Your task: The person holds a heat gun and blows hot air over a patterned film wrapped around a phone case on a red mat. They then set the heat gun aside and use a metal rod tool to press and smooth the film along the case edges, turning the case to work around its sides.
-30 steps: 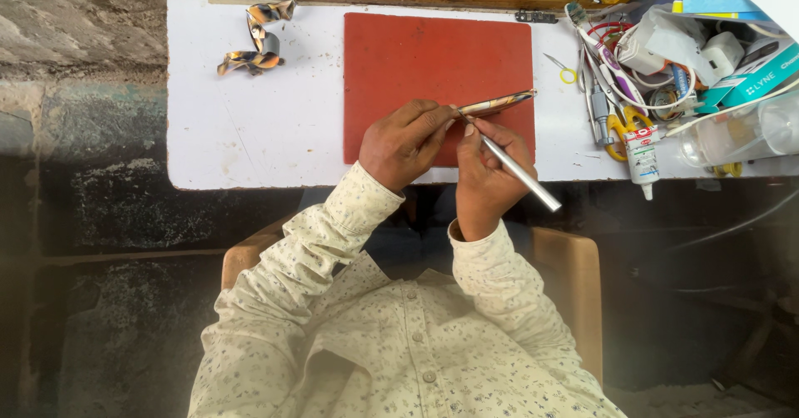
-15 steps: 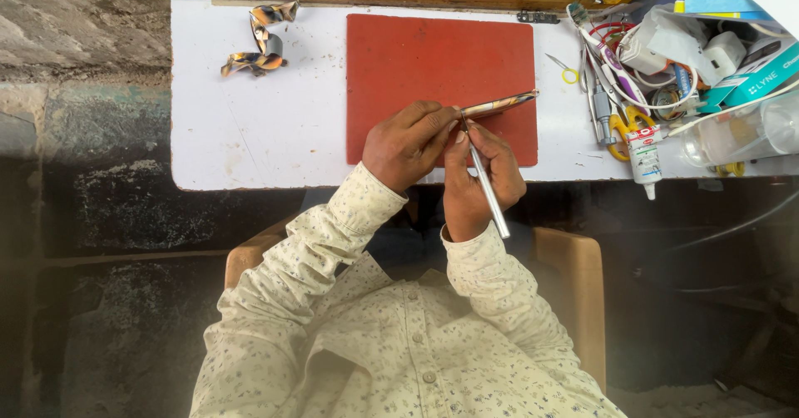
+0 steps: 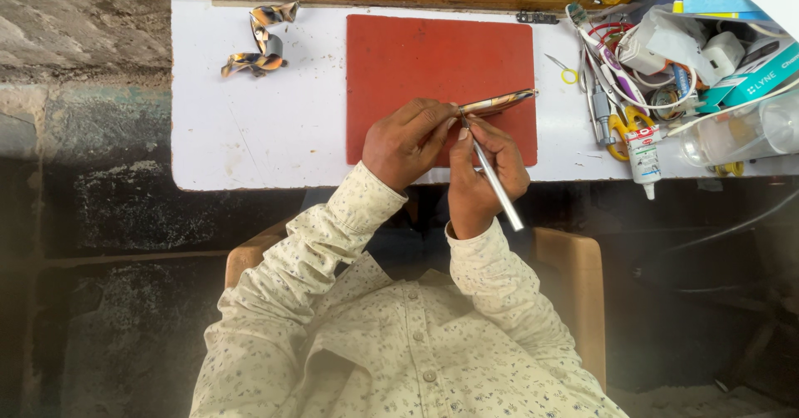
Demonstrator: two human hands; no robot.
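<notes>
My left hand [image 3: 408,142] pinches one end of a thin rolled strip of patterned paper [image 3: 499,102] that lies slanted over the red mat [image 3: 433,60]. My right hand [image 3: 487,173] grips a slim silver tool [image 3: 498,187] like a pen, its tip touching the strip's near end beside my left fingertips. Both hands rest at the mat's front edge, over the white tabletop [image 3: 258,135].
Twisted scraps of patterned paper [image 3: 260,42] lie at the back left of the table. At the right sits a cluttered heap: scissors [image 3: 612,110], a glue tube [image 3: 642,156], cables, boxes, a clear plastic container [image 3: 741,131]. A small yellow-handled tool [image 3: 564,70] lies beside the mat.
My right hand has swung the silver tool from pointing out to the right toward a steeper angle, bringing its tip in against the strip. My left hand has kept its hold.
</notes>
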